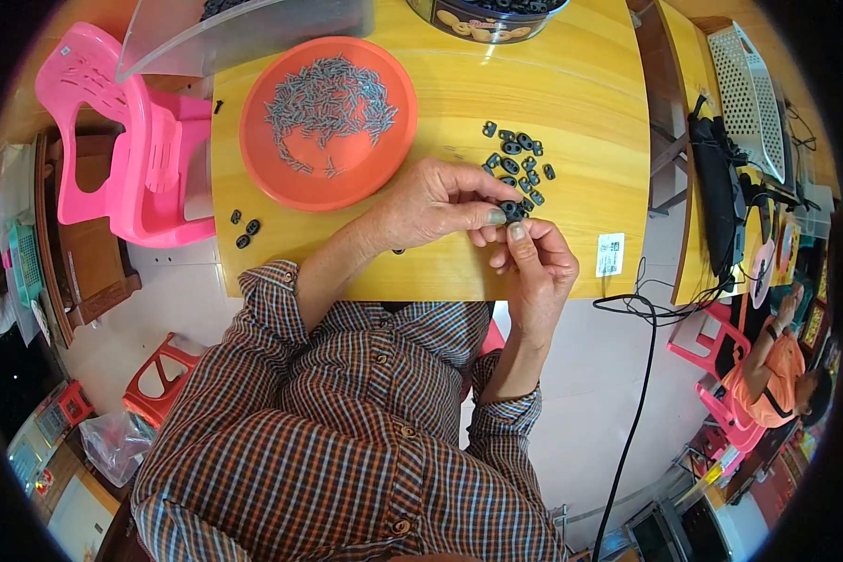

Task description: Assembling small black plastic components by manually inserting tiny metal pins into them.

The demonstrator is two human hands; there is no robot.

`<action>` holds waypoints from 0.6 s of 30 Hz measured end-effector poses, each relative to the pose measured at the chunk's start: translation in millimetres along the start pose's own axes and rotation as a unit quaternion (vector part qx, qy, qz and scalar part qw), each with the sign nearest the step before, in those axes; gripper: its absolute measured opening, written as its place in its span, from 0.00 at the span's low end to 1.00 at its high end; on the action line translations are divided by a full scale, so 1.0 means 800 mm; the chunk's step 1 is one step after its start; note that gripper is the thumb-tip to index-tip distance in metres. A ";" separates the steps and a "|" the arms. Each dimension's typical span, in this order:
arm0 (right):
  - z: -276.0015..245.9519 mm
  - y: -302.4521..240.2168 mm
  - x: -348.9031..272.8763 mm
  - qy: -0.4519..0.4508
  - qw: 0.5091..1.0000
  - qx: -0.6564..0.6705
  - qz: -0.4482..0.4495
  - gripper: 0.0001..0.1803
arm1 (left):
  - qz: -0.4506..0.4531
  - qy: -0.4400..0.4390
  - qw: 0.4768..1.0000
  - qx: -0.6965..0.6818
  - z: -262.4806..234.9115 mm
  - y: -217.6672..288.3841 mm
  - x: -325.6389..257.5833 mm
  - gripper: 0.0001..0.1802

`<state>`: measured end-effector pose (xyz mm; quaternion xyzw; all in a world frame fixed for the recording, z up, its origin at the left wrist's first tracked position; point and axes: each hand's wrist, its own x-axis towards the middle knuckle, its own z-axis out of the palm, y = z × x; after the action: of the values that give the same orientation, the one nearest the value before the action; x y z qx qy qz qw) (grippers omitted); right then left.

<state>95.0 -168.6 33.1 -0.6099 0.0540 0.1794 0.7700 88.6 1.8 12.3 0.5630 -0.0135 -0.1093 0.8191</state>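
My left hand (428, 201) and my right hand (539, 276) meet over the near part of the yellow table. Between their fingertips is a small black plastic piece with round holes (511, 212), pinched from both sides. Whether a screw is in it is too small to tell. Just beyond my fingers lies a loose group of similar black pieces (510, 166). To the left of them, an orange-red round plate (348, 178) holds a spread of small grey screws (332, 98).
Several black pieces (253, 227) lie near the table's left edge. A clear plastic bin (253, 42) and a round tin of black parts (482, 31) stand at the back. A white label (611, 254) and black cable (648, 356) are right. A person (773, 375) sits far right.
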 end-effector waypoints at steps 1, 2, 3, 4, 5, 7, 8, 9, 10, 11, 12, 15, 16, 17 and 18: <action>-0.002 -0.001 0.001 -0.018 1.000 0.017 0.009 0.05 | -0.003 -0.001 1.000 -0.003 0.000 -0.001 0.000 0.14; -0.003 -0.001 0.001 -0.019 1.000 0.017 0.009 0.05 | -0.006 -0.001 1.000 -0.006 0.000 -0.001 0.000 0.14; -0.004 -0.002 0.001 -0.019 1.000 0.018 0.014 0.05 | -0.007 -0.001 1.000 -0.006 0.001 -0.001 -0.001 0.14; -0.005 -0.002 0.001 -0.020 0.999 0.019 0.019 0.04 | -0.001 -0.001 1.000 -0.006 0.001 -0.001 0.000 0.14; -0.005 -0.002 0.001 -0.020 0.999 0.019 0.020 0.04 | 0.004 -0.002 1.000 -0.007 0.001 -0.001 -0.001 0.14; -0.005 -0.001 0.000 -0.024 1.000 0.012 0.014 0.03 | 0.005 -0.001 1.000 -0.006 0.002 -0.001 -0.001 0.14; -0.006 0.000 0.000 -0.024 1.000 0.012 0.014 0.03 | 0.005 0.000 1.000 -0.004 0.002 -0.001 -0.001 0.14; -0.006 0.001 0.001 -0.029 0.999 0.021 0.014 0.03 | 0.005 0.000 1.000 -0.004 0.002 -0.001 -0.001 0.14; -0.007 0.001 0.001 -0.035 0.999 0.030 0.014 0.03 | 0.007 -0.003 1.000 -0.005 0.002 0.000 -0.001 0.13; -0.008 0.001 0.001 -0.034 0.999 0.030 0.014 0.03 | 0.009 -0.007 1.000 -0.006 0.001 0.000 -0.001 0.13; -0.008 0.002 0.001 -0.037 0.999 0.028 0.014 0.03 | 0.009 -0.007 1.000 -0.006 0.001 0.001 -0.001 0.13; -0.012 0.004 0.002 -0.046 0.998 0.028 0.021 0.03 | 0.021 -0.023 0.999 0.006 -0.002 0.002 -0.002 0.13; -0.013 0.005 0.003 -0.052 0.998 0.030 0.027 0.04 | 0.015 -0.029 0.999 0.011 -0.004 0.001 -0.003 0.13; -0.014 0.005 0.003 -0.052 0.998 0.030 0.027 0.04 | 0.009 -0.035 0.999 0.015 -0.005 0.000 -0.004 0.13; -0.015 0.006 0.003 -0.059 0.997 0.033 0.032 0.04 | 0.009 -0.035 0.999 0.015 -0.005 0.000 -0.004 0.13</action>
<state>97.2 -178.6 24.8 -0.5708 0.0340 0.2374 0.7852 86.1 6.4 10.8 0.5707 -0.0492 -0.1213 0.8107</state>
